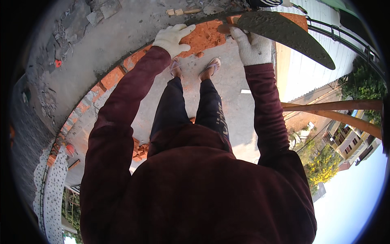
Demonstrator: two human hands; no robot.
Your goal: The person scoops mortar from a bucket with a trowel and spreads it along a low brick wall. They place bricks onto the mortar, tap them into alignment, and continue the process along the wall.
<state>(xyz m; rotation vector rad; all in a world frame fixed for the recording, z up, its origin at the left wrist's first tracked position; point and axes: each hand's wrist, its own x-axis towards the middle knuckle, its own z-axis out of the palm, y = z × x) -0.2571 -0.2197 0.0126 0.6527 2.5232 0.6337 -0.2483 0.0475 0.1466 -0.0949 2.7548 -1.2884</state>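
Observation:
My left hand (171,40), in a white knitted glove, rests at the left end of a mortar-smeared orange brick (208,35) on top of a low curved wall. Its thumb and fingers are spread apart against the brick. A white glove also covers my right hand (255,48), which is closed around the handle of a trowel (290,34). The trowel's broad, pointed blade is coated with wet grey mortar and extends rightward over the wall. The handle's brown end (223,29) shows beside my thumb, near the brick's right end.
The brick wall (111,78) curves down to the left. Beyond it, a wooden-handled tool (183,12) and broken slabs (77,24) lie on grey ground. Stacked bricks (140,150) stand behind my legs. Black cables (345,34) and wooden poles (333,106) are at right. Part of another person (270,3) shows at the top.

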